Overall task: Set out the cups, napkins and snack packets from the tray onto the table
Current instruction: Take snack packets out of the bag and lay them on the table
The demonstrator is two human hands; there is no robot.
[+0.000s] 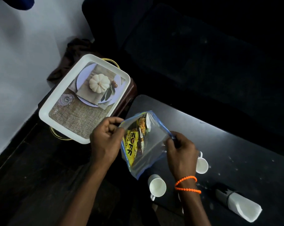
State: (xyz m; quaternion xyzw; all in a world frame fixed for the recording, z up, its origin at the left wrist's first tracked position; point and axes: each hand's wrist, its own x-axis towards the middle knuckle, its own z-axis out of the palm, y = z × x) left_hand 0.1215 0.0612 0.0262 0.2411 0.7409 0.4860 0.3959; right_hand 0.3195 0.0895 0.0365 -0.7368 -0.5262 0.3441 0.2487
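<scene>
The dark bench point(235, 152) already carries two white cups, one point(157, 185) near the front edge and one point(201, 164) partly behind the right wrist, and a rolled white napkin point(242, 204) in a dark band to the right. The white tray point(46, 110) stands to the left on a low brown stand, apart from the bench, and nothing loose lies on it; the pumpkin and the glass are only its printed picture.

Above the left end of the bench hangs a clear zip bag point(147, 147) with blue edges, and the snack packets point(133, 144) are inside it. The left hand point(105, 137) pinches one side of the bag mouth and the right hand point(180, 152) pinches the other side, so both are closed on the bag.

The risk, I think, is in the opening: a sudden pull can throw packets out past the bench edge to the floor. The bag bottom hangs just beside the front cup, so a swing may knock this cup over.
</scene>
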